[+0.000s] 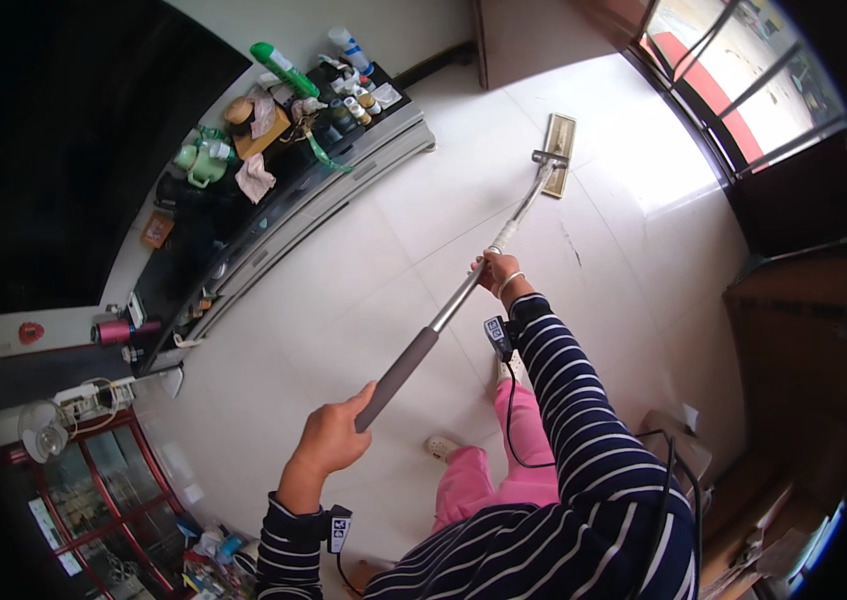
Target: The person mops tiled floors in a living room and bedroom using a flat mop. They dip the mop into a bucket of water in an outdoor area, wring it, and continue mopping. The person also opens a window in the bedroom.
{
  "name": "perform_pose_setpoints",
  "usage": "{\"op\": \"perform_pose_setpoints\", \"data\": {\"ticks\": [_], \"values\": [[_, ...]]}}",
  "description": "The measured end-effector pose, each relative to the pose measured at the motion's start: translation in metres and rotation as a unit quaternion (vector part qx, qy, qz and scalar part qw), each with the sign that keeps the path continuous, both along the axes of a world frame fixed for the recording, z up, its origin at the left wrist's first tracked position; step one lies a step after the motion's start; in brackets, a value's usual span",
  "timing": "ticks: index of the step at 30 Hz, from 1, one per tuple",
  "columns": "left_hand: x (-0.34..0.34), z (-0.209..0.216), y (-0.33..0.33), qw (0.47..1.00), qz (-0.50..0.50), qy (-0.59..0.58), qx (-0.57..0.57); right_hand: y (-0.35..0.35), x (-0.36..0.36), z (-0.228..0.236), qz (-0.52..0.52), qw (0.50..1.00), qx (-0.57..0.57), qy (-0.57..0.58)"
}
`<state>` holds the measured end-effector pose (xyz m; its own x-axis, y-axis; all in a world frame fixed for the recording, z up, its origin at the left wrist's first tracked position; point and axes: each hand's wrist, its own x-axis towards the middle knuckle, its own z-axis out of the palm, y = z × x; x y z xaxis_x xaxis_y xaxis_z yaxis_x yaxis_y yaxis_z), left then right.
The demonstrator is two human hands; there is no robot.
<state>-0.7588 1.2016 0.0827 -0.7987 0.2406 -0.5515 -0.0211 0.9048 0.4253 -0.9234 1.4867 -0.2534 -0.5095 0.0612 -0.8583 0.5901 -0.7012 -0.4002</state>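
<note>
A flat mop with a long metal pole (458,300) stretches from the lower middle up toward the right. My left hand (335,435) is closed round the end of its dark grip sleeve (398,378). Farther along, my right hand (496,274) grips the metal pole just below a whitish wrapped section (506,236). A light bracelet circles my right wrist. The rectangular beige mop head (560,155) lies on the pale tiled floor (383,290), near the bright doorway. The pads under it are hidden.
To the left, a long dark TV cabinet (273,250) carries bottles, a green jug (205,165), cloths and a green spray can (283,70). A large black screen (93,150) hangs behind. Dark wooden furniture (803,350) stands right. A glass-fronted red cabinet (103,500) is lower left.
</note>
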Motion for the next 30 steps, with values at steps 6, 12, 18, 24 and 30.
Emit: {"op": "perform_pose_setpoints", "data": {"ticks": [6, 12, 18, 24, 30], "values": [[0.119, -0.008, -0.045, 0.971, 0.211, -0.110, 0.025, -0.074, 0.067, -0.022, 0.091, 0.994, -0.015, -0.053], [0.251, 0.057, -0.043, 0.946, 0.297, -0.117, 0.060, -0.157, 0.186, 0.036, 0.321, 0.943, 0.007, -0.081], [0.190, 0.080, -0.042, 0.964, 0.244, -0.073, 0.078, -0.138, 0.130, 0.057, 0.264, 0.959, -0.097, -0.020], [0.100, 0.033, -0.024, 0.983, 0.136, -0.115, 0.049, -0.090, 0.060, 0.046, 0.136, 0.991, 0.010, 0.003], [0.130, -0.002, -0.027, 0.961, 0.176, -0.131, 0.167, -0.073, 0.074, 0.019, 0.150, 0.988, 0.036, -0.002]]}}
